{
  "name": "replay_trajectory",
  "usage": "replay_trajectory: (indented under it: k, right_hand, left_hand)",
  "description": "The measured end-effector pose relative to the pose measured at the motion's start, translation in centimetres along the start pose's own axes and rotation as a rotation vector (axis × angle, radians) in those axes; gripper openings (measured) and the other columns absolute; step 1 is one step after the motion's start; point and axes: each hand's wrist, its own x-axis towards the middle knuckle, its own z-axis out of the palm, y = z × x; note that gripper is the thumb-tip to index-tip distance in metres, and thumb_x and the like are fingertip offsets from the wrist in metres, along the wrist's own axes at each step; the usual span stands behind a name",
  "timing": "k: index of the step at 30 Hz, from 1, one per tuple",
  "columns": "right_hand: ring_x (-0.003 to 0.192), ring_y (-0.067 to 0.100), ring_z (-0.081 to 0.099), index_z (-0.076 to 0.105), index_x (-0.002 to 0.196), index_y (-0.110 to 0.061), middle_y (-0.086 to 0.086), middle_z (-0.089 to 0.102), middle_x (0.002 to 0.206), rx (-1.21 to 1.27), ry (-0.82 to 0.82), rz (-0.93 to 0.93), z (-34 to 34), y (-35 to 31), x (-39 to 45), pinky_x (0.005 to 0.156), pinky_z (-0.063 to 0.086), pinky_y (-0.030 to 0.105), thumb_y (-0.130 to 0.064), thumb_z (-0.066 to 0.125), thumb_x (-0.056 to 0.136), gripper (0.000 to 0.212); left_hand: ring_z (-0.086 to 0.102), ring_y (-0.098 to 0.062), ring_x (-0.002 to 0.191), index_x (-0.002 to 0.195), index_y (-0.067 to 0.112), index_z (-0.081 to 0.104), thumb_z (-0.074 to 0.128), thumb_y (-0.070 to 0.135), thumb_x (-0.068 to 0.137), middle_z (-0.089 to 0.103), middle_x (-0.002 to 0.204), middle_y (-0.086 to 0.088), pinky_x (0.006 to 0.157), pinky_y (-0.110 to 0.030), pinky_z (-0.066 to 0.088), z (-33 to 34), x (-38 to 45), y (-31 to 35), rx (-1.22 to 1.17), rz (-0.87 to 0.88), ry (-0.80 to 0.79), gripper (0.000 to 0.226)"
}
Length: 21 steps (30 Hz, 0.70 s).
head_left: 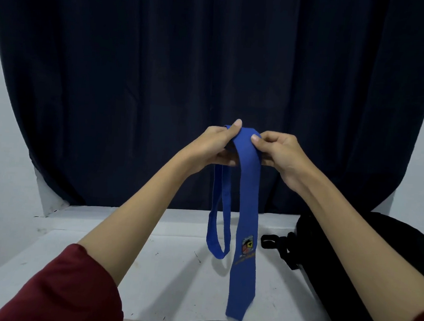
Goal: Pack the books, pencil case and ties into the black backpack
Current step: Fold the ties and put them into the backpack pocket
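Dark red sleeves (66,288) frame the bottom edge. On the white table (173,270) the black backpack (349,265) lies at right. Above the table, the left hand (213,148) and right hand (279,153), close together, pinch the blue tie (247,200), which hangs down before a dark curtain (213,60).

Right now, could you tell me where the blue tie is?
In the head view's centre, the blue tie hangs above the white table, pinched at its top by the left hand and right hand.
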Motion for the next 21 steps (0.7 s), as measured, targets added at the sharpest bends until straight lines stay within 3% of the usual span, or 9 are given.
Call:
replay_trajectory:
  k: [3, 5, 7, 8, 10, 12, 16, 18, 21]
  right_hand:
    - [0.065, 0.006, 0.057, 0.06, 0.07, -0.016, -0.004, 0.061, 0.072, 0.015, -0.06, 0.026, -0.6, -1.0, 0.5, 0.062, 0.046, 0.018, -0.019, 0.055, 0.095, 0.026]
    - [0.069, 0.007, 0.056, 0.058, 0.069, -0.017, -0.004, 0.061, 0.076, -0.003, -0.124, 0.045, -1.0, -1.5, 0.7, 0.065, 0.046, 0.019, -0.02, 0.055, 0.095, 0.027]
    - [0.071, 0.009, 0.056, 0.059, 0.07, -0.016, -0.003, 0.061, 0.077, 0.004, -0.17, 0.048, -1.2, -1.9, 0.9, 0.07, 0.047, 0.022, -0.021, 0.055, 0.095, 0.026]
    - [0.071, 0.009, 0.056, 0.059, 0.07, -0.015, -0.003, 0.061, 0.076, 0.009, -0.183, 0.049, -1.2, -2.0, 0.9, 0.071, 0.047, 0.023, -0.022, 0.055, 0.095, 0.026]
    - [0.067, 0.009, 0.054, 0.058, 0.072, -0.014, -0.003, 0.059, 0.073, 0.009, -0.209, 0.054, -1.2, -2.3, 1.1, 0.07, 0.046, 0.023, -0.022, 0.054, 0.095, 0.025]
    - [0.065, 0.011, 0.052, 0.056, 0.072, -0.013, -0.001, 0.056, 0.072, 0.01, -0.226, 0.061, -1.4, -2.5, 1.1, 0.068, 0.046, 0.024, -0.022, 0.053, 0.096, 0.026]
    - [0.061, 0.011, 0.051, 0.054, 0.071, -0.013, 0.0, 0.053, 0.068, 0.002, -0.22, 0.108, -2.0, -2.8, 0.7, 0.059, 0.048, 0.021, -0.021, 0.049, 0.097, 0.028]
    - [0.059, 0.01, 0.052, 0.054, 0.069, -0.013, -0.001, 0.054, 0.066, 0.003, -0.198, 0.145, -2.5, -2.8, 0.7, 0.056, 0.05, 0.02, -0.019, 0.05, 0.097, 0.029]
    - [0.065, 0.012, 0.054, 0.059, 0.072, -0.011, 0.0, 0.055, 0.069, -0.008, -0.102, 0.235, -3.2, -2.7, 0.9, 0.065, 0.051, 0.027, -0.014, 0.054, 0.094, 0.022]
  left_hand:
    - [0.067, -0.014, 0.063, 0.08, 0.008, 0.067, 0.033, 0.059, 0.095, 0.069, 0.07, -0.003, 0.06, -0.024, 0.055, -0.4, -1.2, -1.1, 0.102, 0.017, 0.08, 0.063]
    - [0.057, -0.008, 0.056, 0.066, 0.015, 0.057, 0.04, 0.058, 0.094, 0.056, 0.059, 0.004, 0.055, -0.022, 0.047, -0.5, -1.3, -2.6, 0.073, 0.078, 0.206, 0.054]
    - [0.057, -0.007, 0.07, 0.077, 0.02, 0.056, 0.057, 0.052, 0.088, 0.057, 0.073, 0.006, 0.062, -0.024, 0.046, -0.2, -1.3, -4.3, -0.086, 0.124, 0.223, 0.033]
    - [0.061, -0.009, 0.083, 0.091, 0.023, 0.058, 0.064, 0.046, 0.083, 0.061, 0.087, 0.005, 0.069, -0.026, 0.049, 0.2, -1.3, -5.1, -0.177, 0.132, 0.154, 0.025]
    - [0.061, -0.015, 0.107, 0.122, 0.025, 0.051, 0.067, 0.031, 0.077, 0.062, 0.114, 0.003, 0.086, -0.032, 0.052, 1.6, -1.2, -6.2, -0.281, 0.121, -0.033, 0.048]
    - [0.059, -0.021, 0.115, 0.135, 0.02, 0.044, 0.067, 0.019, 0.079, 0.062, 0.124, -0.001, 0.098, -0.039, 0.048, 3.3, -1.2, -6.6, -0.314, 0.08, -0.145, 0.06]
    - [0.066, -0.023, 0.101, 0.119, 0.006, 0.057, 0.047, 0.013, 0.099, 0.07, 0.107, -0.007, 0.095, -0.041, 0.049, 5.3, -1.1, -6.2, -0.306, 0.055, -0.088, 0.024]
    - [0.068, -0.021, 0.09, 0.109, 0.007, 0.059, 0.041, 0.016, 0.102, 0.069, 0.092, -0.008, 0.089, -0.038, 0.052, 5.5, -0.8, -6.4, -0.276, 0.074, -0.034, 0.022]
    - [0.067, -0.012, 0.074, 0.097, 0.012, 0.058, 0.036, 0.018, 0.103, 0.064, 0.076, -0.003, 0.079, -0.033, 0.054, 5.4, -0.9, -6.7, -0.18, 0.104, -0.003, 0.024]
